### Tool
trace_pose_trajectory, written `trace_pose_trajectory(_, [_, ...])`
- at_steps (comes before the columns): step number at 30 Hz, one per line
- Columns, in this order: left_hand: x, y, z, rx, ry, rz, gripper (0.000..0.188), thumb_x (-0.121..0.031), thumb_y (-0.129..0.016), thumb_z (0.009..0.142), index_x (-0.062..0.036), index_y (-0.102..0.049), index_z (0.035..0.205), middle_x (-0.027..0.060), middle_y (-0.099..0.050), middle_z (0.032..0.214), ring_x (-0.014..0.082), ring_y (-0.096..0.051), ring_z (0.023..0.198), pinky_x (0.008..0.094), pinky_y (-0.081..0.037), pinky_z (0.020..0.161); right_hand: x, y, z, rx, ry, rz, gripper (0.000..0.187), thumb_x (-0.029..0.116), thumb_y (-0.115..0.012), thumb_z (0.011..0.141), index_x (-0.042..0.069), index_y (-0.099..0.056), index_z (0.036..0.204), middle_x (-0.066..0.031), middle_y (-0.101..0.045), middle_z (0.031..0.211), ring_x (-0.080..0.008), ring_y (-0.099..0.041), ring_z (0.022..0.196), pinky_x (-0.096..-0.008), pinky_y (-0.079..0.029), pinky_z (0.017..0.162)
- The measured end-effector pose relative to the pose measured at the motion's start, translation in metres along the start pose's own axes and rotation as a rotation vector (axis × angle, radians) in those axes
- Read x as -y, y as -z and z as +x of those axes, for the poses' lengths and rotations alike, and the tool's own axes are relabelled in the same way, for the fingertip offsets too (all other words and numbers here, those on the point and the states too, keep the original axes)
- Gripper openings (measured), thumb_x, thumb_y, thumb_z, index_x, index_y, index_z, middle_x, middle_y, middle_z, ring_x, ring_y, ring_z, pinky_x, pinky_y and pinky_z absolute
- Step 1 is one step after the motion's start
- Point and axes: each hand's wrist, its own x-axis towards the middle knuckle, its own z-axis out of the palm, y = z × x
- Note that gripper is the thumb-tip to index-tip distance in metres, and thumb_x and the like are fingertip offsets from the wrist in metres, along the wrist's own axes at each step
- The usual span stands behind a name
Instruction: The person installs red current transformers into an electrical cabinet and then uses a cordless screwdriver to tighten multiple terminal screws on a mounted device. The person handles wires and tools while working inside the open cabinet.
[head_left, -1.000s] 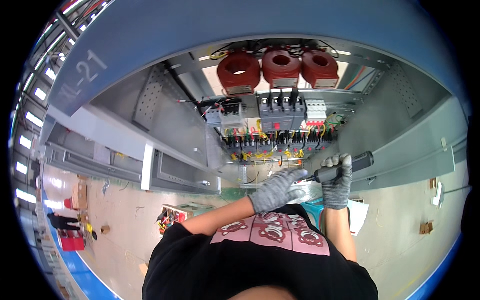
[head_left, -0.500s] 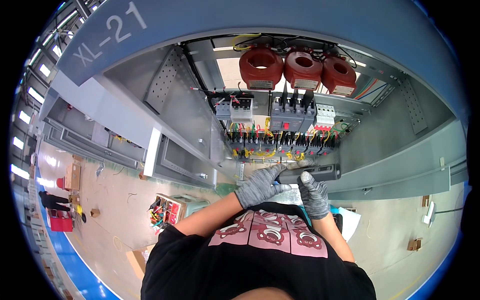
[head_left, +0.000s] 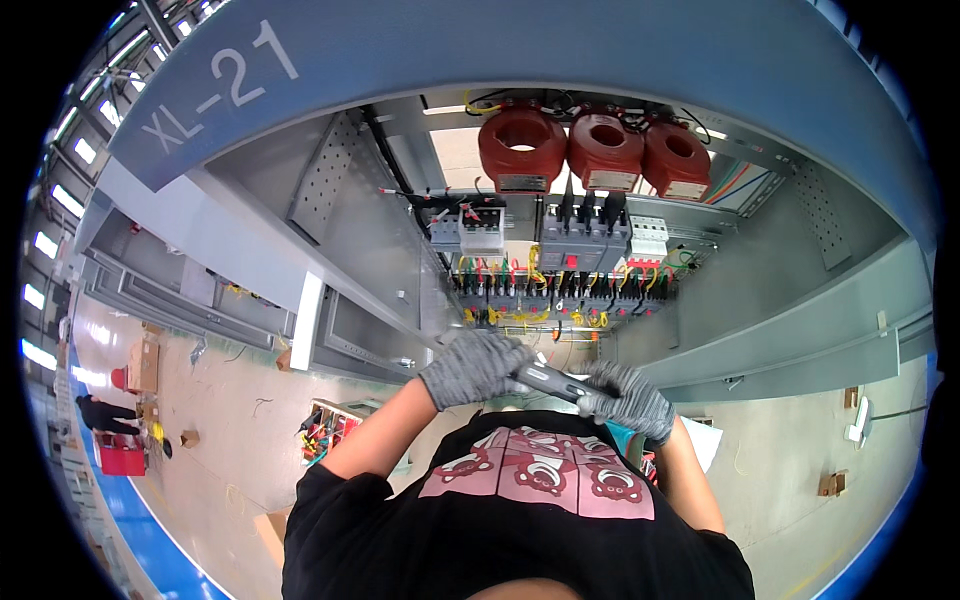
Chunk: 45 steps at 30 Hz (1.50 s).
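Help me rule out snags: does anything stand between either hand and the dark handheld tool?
Nothing visible, except the gray gloves worn on them: the left hand and the right hand are both on the dark handheld tool, one at each end.

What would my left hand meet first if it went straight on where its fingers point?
Most likely the dark handheld tool: your left hand points rightward, and the tool's near end lies right by it. Your right hand, on the tool's far part, would come next, though depth is unclear.
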Motion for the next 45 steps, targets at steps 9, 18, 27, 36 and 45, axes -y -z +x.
trace_pose_trajectory(9, [-0.029,0.081,0.007,-0.177,-0.036,0.030,0.046,-0.038,-0.065,0.081,-0.0122,-0.059,0.119,0.0090,-0.061,0.110,0.0257,-0.059,0.100,0.0389,-0.046,0.087,-0.024,-0.016,0.007,0.026,-0.089,0.158,0.057,0.033,-0.071,0.084,0.002,-0.050,0.128,-0.0066,-0.062,0.090,-0.0097,-0.060,0.072,-0.0257,-0.050,0.062])
trace_pose_trajectory(18, [-0.017,0.288,-0.056,-1.197,0.263,0.695,0.080,-0.020,-0.086,0.066,-0.0065,-0.044,0.133,0.0095,-0.053,0.129,0.0238,-0.053,0.118,0.0371,-0.044,0.101,-0.065,-0.020,0.009,0.000,-0.029,0.489,0.032,0.026,-0.065,0.089,0.007,-0.053,0.112,0.0001,-0.056,0.073,-0.0080,-0.053,0.057,-0.0227,-0.044,0.052])
trace_pose_trajectory(27, [0.029,0.299,-0.062,-1.170,0.275,0.702,0.071,-0.034,-0.084,0.067,-0.0064,-0.052,0.123,0.0103,-0.060,0.116,0.0230,-0.058,0.108,0.0351,-0.049,0.094,-0.078,-0.009,0.025,0.016,-0.009,0.480,0.036,0.026,-0.062,0.091,0.005,-0.053,0.119,0.0000,-0.056,0.075,-0.0089,-0.054,0.059,-0.0233,-0.044,0.052])
trace_pose_trajectory(36, [0.040,0.290,-0.062,-1.275,0.226,0.550,0.085,-0.038,-0.091,0.054,-0.0120,-0.048,0.124,0.0086,-0.055,0.118,0.0237,-0.054,0.113,0.0378,-0.046,0.100,-0.080,-0.008,0.032,0.039,-0.018,0.558,0.036,0.025,-0.061,0.092,0.003,-0.053,0.119,-0.0026,-0.057,0.073,-0.0116,-0.055,0.056,-0.0251,-0.046,0.051])
trace_pose_trajectory(45, [0.043,0.294,-0.058,-1.323,0.185,0.633,0.091,-0.045,-0.091,0.052,-0.0081,-0.050,0.125,0.0097,-0.054,0.120,0.0237,-0.053,0.113,0.0387,-0.045,0.100,-0.105,-0.011,0.042,0.032,-0.001,0.533,0.038,0.028,-0.061,0.092,0.003,-0.053,0.119,-0.0037,-0.059,0.074,-0.0116,-0.056,0.056,-0.0246,-0.047,0.051])
